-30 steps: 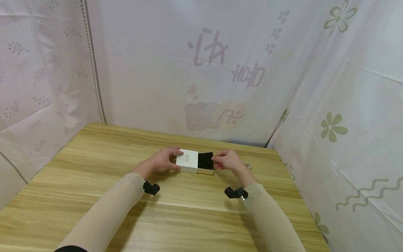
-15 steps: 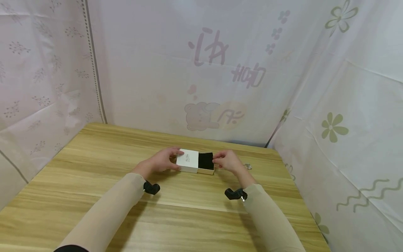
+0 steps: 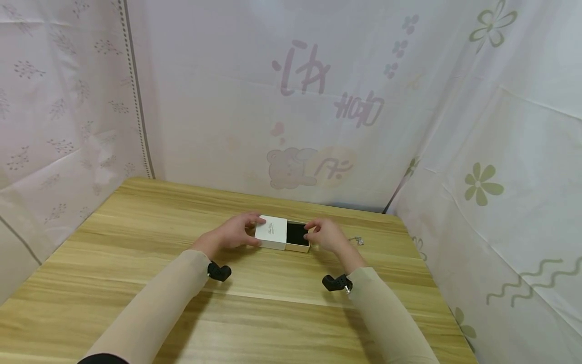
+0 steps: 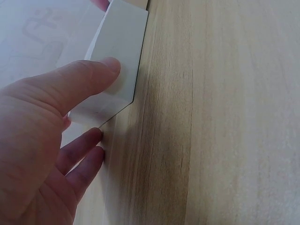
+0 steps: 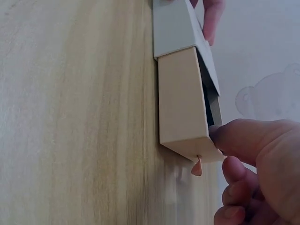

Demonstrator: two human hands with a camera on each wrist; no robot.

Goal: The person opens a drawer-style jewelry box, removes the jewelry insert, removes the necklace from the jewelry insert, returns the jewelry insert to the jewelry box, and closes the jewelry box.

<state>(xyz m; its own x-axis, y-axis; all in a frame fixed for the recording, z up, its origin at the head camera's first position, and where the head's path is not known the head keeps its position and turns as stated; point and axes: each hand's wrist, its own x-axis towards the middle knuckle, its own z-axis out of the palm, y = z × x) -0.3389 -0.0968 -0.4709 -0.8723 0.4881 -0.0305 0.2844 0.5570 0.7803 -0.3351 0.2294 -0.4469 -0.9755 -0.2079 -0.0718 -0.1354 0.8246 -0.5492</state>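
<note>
A small white slide-out box (image 3: 271, 230) with tiny lettering on top lies on the wooden table. My left hand (image 3: 235, 231) grips its white sleeve, thumb on the near side wall, as the left wrist view shows. The cream drawer (image 5: 183, 98) sticks out to the right, with a small orange-pink tab (image 5: 197, 167) at its end wall. Inside the drawer lies a flat black pad (image 3: 296, 234). My right hand (image 3: 329, 234) reaches over the drawer's end, thumb and index finger apart at the pad. In the right wrist view the thumb tip dips inside the rim; the other fingers curl loosely outside.
A small silvery piece with a thin chain (image 3: 358, 240) lies on the table (image 3: 254, 323) just right of my right hand. White printed curtains (image 3: 218, 101) stand behind the table and along its sides.
The black pad's right end, earlier raised between my right fingertips, now lies lower in the drawer. My right thumb and index finger have parted. The left hand and sleeve stay put.
</note>
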